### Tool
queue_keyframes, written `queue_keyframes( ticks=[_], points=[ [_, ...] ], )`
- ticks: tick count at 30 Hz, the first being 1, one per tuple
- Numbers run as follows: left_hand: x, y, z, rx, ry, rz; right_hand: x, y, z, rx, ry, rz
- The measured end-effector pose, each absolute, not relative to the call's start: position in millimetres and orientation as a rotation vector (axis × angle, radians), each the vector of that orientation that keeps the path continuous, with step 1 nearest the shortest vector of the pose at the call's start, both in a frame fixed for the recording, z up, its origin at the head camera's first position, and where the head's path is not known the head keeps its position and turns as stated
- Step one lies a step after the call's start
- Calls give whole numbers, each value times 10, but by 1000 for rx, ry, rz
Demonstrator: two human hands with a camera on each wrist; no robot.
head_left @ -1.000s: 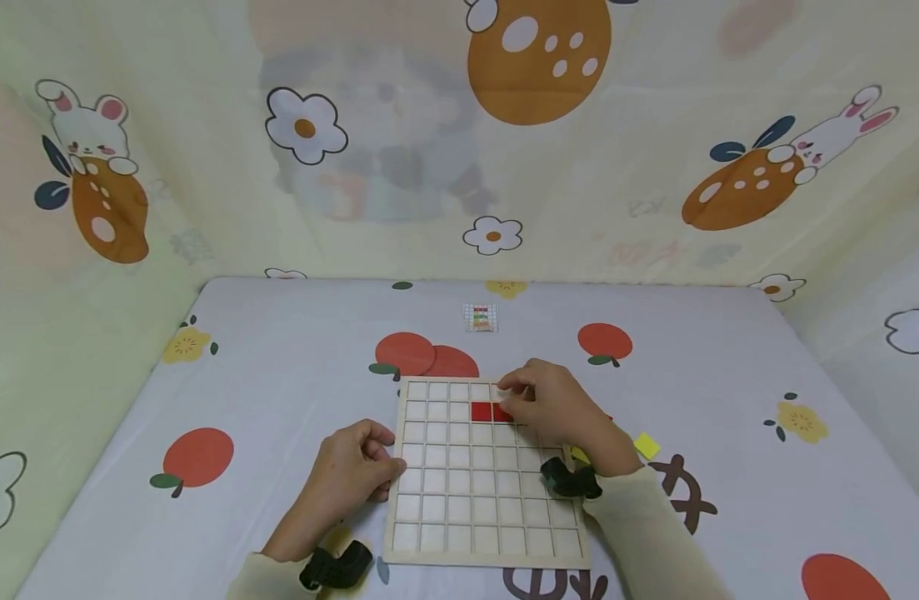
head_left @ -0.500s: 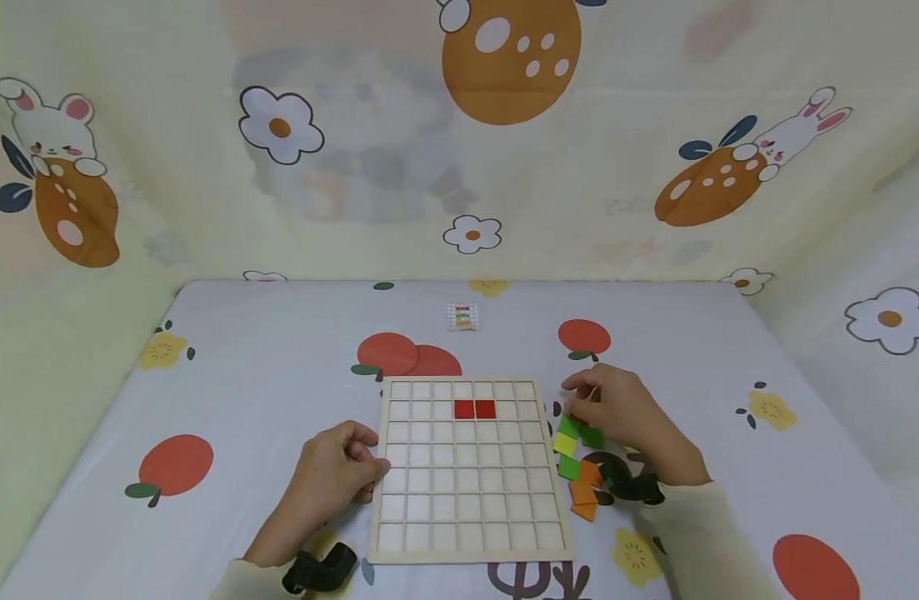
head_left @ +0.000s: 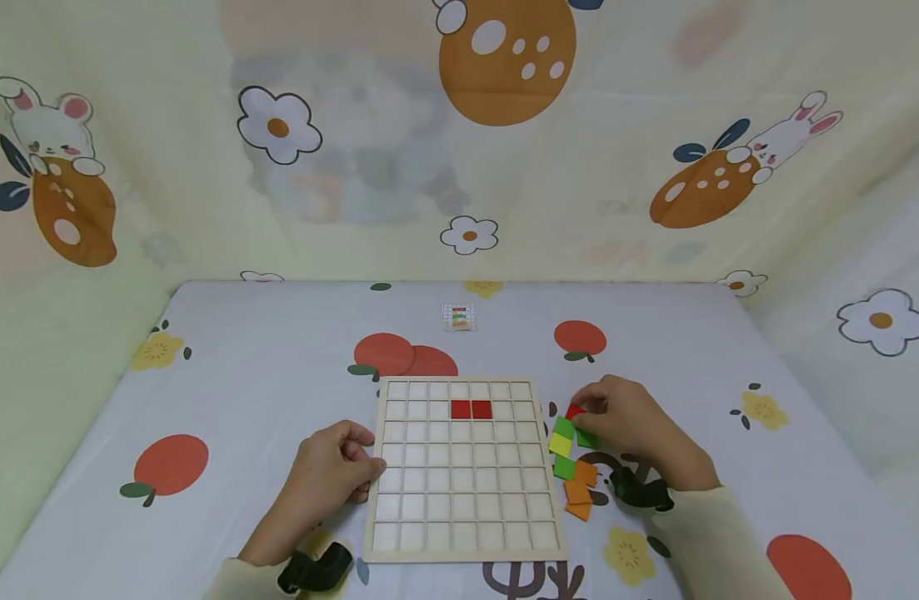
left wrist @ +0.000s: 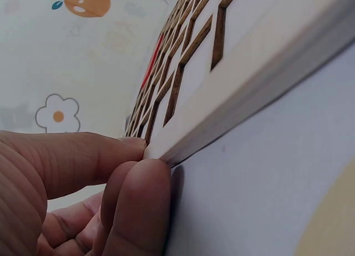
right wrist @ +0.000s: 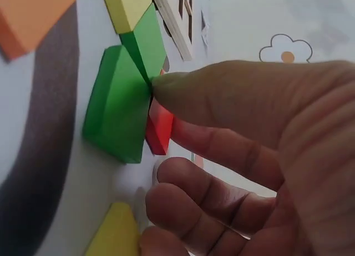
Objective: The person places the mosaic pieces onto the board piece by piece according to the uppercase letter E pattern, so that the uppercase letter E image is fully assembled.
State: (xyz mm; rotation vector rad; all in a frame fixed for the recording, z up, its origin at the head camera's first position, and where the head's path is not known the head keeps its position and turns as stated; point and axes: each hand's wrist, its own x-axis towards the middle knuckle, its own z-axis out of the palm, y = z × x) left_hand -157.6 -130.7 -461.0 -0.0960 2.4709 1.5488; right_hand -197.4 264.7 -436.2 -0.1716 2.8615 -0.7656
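A square wooden grid board (head_left: 465,556) lies on the cloth in the head view. Two red tiles (head_left: 471,409) sit side by side in its second row from the back. My left hand (head_left: 333,463) holds the board's left edge, one digit on the rim and another against its side in the left wrist view. To the right of the board, my right hand (head_left: 630,423) pinches a loose red tile (right wrist: 161,128) between thumb and index finger. Green tiles (right wrist: 119,109) lie right against that red one, with the thumb tip close over them.
Beside the board's right edge lie a yellow tile (head_left: 560,444), another green tile (head_left: 564,467) and several orange tiles (head_left: 578,492). A second yellow tile (right wrist: 115,234) shows under the right fingers. A small pattern card (head_left: 459,317) with coloured squares lies behind the board.
My right hand has moved from over the board rightward to the loose tiles and now grips a red tile. The left hand stays at the board's edge. The head view has shifted slightly.
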Motion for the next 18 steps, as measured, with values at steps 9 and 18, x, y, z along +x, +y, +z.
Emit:
queue_keyframes(
  ticks=[9, 18],
  points=[
    [-1585, -1307, -4619, -111, 2487, 1532, -2058, 2582, -4313, -137, 2776, -846],
    [-1588, -1312, -4621, -94, 2484, 1550, -2124, 2599, -4353, -173, 2761, -976]
  ],
)
